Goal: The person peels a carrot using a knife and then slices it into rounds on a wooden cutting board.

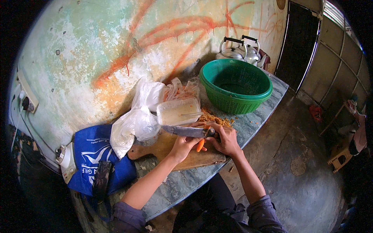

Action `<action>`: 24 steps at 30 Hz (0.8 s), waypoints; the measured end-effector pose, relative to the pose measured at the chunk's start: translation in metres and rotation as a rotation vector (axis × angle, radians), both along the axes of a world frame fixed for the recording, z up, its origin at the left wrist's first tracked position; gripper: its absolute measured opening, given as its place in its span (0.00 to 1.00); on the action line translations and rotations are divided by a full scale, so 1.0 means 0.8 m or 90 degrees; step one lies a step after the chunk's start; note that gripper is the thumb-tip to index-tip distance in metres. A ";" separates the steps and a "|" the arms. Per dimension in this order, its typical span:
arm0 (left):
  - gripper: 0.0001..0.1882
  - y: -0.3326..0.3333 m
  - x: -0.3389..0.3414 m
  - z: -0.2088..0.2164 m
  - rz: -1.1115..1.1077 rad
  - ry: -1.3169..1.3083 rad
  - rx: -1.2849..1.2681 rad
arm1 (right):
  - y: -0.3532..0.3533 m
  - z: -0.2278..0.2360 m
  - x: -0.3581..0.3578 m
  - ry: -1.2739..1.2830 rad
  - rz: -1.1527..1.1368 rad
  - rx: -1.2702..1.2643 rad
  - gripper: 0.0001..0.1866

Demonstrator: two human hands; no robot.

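1. The carrot [200, 145] is a short orange stub, tapered, standing nearly upright over the wooden cutting board [194, 157].
2. Left hand [184, 144] is wrapped tight on the carrot's lower end.
3. Right hand [225, 139] is closed on the knife [182, 131] handle, its dull blade lying flat against the carrot's top.
4. Orange peelings [215, 118] are piled beside the green basket [235, 86].

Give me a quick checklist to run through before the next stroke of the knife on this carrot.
1. Carrot gripped by left hand: ok.
2. Knife held firmly in right hand: ok.
3. Left fingertips away from the blade edge: cannot tell, very close.
4. Wooden cutting board fully on the counter: ok, though near the front edge.
5. Peelings out of the blade's way: ok, heaped behind the board.
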State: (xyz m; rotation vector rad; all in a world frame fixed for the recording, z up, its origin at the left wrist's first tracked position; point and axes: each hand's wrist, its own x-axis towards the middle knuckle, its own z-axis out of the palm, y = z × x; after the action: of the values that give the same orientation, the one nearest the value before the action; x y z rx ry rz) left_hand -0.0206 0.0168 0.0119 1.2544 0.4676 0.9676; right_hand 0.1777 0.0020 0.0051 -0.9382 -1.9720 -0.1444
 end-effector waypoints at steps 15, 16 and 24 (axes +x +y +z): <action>0.14 0.002 -0.004 -0.005 0.013 0.007 -0.059 | -0.005 0.009 -0.007 0.017 -0.122 -0.070 0.20; 0.15 0.001 -0.002 -0.003 0.026 0.003 -0.061 | -0.005 0.008 -0.007 0.024 -0.151 -0.069 0.19; 0.22 -0.001 -0.001 0.005 0.058 -0.002 -0.073 | -0.003 0.012 -0.010 0.026 -0.390 -0.146 0.25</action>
State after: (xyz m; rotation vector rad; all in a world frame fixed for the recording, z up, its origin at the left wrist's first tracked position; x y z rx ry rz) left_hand -0.0214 0.0158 0.0157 1.1366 0.5746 1.0050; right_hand 0.1698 -0.0006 0.0148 -1.6635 -1.6280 -0.2440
